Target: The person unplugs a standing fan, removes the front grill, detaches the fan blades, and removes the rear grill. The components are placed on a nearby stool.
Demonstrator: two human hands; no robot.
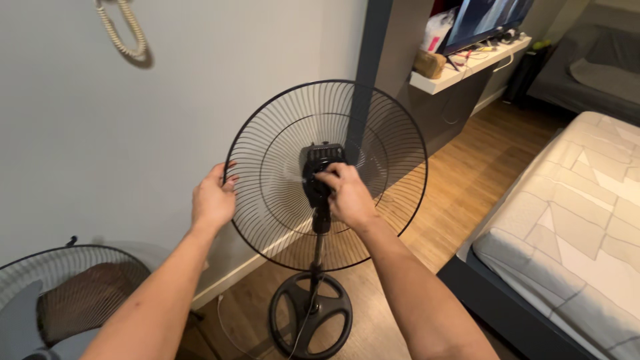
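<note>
A black pedestal fan stands on the wooden floor by the wall, with its round wire rear grille [373, 133] facing away from me. My left hand [212, 198] grips the grille's left rim. My right hand [348, 195] is closed around the black motor housing [320, 162] at the grille's centre, just above the pole [319, 253]. The round black base [311, 315] sits below, with a thin cord running off it. No blades show inside the grille.
A second wire grille [60, 287] lies at the lower left over a dark cushion. A bed with a pale quilt [580, 220] fills the right side. A white wall shelf [460, 70] with a screen hangs at the back. A coiled cord [123, 30] hangs on the wall.
</note>
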